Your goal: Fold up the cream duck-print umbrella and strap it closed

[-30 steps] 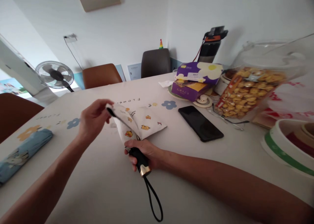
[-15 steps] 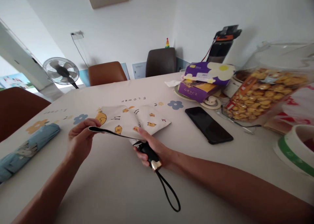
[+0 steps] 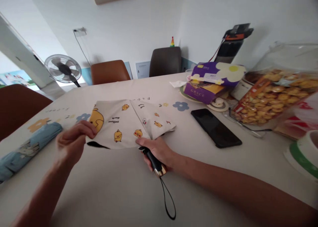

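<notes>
At the far left, a blue umbrella (image 3: 29, 150) lies furled on the table (image 3: 111, 190); contact with the nearby left hand cannot be confirmed. The left hand (image 3: 76, 139) grasps the outer edge of a canopy panel (image 3: 116, 109), fingers and thumb pinched together; a dark strip shows along the lower edge beside this grip. At centre, between the two hands, the white umbrella (image 3: 136, 125) is collapsed, its duck-printed panel spread wide and apparently under tension, with a fold dividing it from the adjoining cloth. The right hand (image 3: 161, 150) is closed around the top of the black handle (image 3: 152, 159), thumb pressed on the canopy's lower edge. A strap (image 3: 167, 200) loops from the handle's gold end. Further right, a phone (image 3: 216, 127) lies untouched, near stacked purple boxes (image 3: 198, 92).

Step in hand, as judged: straightening one panel by its edge. The next move calls for a steady right-hand hold and even left-hand tension, so that the cloth can be laid over without creasing or slipping from the pinch
</notes>
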`<state>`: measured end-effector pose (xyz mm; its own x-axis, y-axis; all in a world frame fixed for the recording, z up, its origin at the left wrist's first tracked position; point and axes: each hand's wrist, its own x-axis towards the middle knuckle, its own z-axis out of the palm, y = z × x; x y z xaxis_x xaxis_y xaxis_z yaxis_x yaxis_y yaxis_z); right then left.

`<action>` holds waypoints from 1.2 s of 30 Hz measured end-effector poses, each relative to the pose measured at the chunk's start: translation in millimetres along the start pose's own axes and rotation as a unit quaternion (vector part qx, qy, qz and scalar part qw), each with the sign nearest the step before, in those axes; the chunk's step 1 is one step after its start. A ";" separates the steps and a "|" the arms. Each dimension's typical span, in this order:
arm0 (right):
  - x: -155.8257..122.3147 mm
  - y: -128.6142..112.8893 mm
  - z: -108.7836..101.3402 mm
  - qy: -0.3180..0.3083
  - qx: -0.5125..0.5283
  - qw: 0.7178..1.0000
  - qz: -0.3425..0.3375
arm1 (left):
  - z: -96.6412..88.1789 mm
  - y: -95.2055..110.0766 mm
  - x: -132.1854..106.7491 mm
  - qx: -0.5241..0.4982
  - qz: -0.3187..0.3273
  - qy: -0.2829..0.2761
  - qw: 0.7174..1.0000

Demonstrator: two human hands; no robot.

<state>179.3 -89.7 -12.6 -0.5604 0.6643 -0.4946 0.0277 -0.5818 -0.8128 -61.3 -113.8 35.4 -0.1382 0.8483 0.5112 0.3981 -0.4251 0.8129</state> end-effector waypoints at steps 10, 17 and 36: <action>0.8 -1.8 -0.2 0.019 -0.060 0.998 0.017 | -15.4 -35.6 8.4 0.170 -0.269 -0.130 0.939; 0.7 3.7 2.6 0.027 -0.086 0.996 -0.007 | 30.3 -6.4 4.1 0.070 -0.184 -0.051 0.979; 4.2 9.1 -0.6 0.042 -0.065 0.995 -0.058 | 113.9 12.4 18.7 -0.048 -0.326 -0.068 0.941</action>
<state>177.7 -91.9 -22.3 -0.4957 0.7635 -0.4139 0.0758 -0.4368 -0.8964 44.3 -67.2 23.2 -0.2040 0.9687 -0.1417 0.1833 0.1800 0.9664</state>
